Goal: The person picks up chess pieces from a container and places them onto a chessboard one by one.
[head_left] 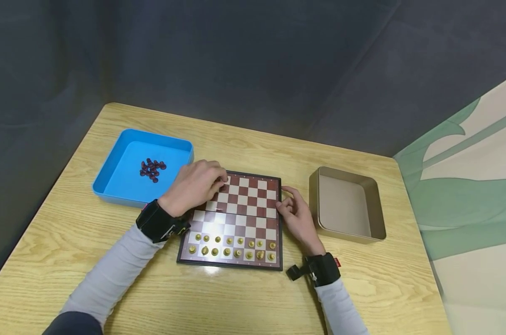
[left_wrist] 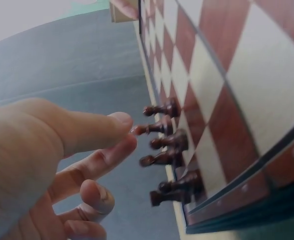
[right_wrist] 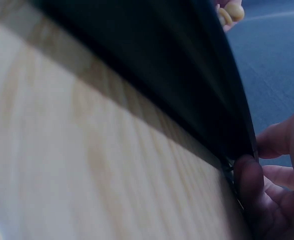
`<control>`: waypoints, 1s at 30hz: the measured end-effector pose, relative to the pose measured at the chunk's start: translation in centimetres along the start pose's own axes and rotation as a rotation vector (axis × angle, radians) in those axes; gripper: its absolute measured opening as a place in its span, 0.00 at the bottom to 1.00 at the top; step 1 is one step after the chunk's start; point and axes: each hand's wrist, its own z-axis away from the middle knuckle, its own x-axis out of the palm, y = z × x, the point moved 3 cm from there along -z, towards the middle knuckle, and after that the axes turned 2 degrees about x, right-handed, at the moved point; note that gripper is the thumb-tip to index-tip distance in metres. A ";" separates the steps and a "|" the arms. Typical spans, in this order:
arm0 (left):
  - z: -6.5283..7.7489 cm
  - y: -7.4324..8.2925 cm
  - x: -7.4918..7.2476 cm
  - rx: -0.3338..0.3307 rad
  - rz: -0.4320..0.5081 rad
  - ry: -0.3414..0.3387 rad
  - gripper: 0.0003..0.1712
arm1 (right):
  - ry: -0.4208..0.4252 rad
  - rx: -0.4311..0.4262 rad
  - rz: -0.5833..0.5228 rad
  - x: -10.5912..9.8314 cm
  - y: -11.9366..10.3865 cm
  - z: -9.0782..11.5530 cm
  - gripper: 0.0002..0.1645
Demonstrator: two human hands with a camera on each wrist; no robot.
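A magnetic-style chessboard (head_left: 250, 221) lies open flat on the table. My left hand (head_left: 196, 184) is over its far left corner and hides part of it. In the left wrist view, the thumb and index finger pinch the tip of a dark red chess piece (left_wrist: 159, 126) standing on the board. Several other dark red pieces (left_wrist: 169, 143) stand close around it along the far edge. My right hand (head_left: 299, 218) grips the board's right edge, fingertips against the black rim (right_wrist: 237, 85). Gold chess pieces (head_left: 229, 241) fill two rows on the near side.
Left of the board, a blue tray (head_left: 110, 160) contains a cluster of dark red pieces (head_left: 152, 170). A beige rectangular box (head_left: 345, 200) stands to the right, close by my right hand. Wooden tabletop (head_left: 236, 298) surrounds everything, with a dark curtain (head_left: 253, 70) behind.
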 end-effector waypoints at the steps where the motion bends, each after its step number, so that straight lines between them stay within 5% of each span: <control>1: 0.0 -0.1 -0.2 -0.006 0.001 0.001 0.04 | 0.002 0.000 0.000 0.0 0.0 0.0 0.26; 20: 1.4 -4.3 -5.6 -0.201 0.050 0.091 0.08 | -0.002 -0.004 0.009 -0.1 0.0 -0.1 0.26; 30: 1.9 -6.3 -6.6 -0.254 0.077 0.103 0.14 | -0.004 -0.014 0.005 -0.3 -0.1 -0.3 0.26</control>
